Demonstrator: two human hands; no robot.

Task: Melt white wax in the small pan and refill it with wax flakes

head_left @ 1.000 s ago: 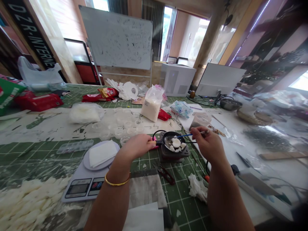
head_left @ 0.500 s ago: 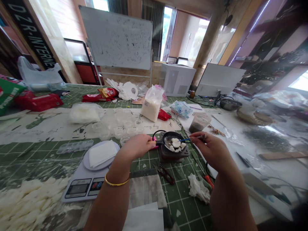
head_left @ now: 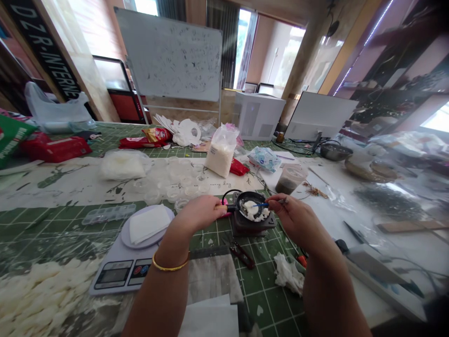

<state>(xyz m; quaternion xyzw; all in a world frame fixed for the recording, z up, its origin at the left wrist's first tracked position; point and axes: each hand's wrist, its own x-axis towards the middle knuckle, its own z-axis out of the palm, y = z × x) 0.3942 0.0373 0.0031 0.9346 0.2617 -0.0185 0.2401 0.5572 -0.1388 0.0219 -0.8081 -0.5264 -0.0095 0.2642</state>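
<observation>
Pan holds white lumps, perhaps softening, beneath a blue stick.

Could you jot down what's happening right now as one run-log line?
left hand: grips pan handle | right hand: holds blue stick in pan | pan: white chunks inside, on small burner

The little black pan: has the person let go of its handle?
No, the left hand is closed around the handle of the pan.
</observation>
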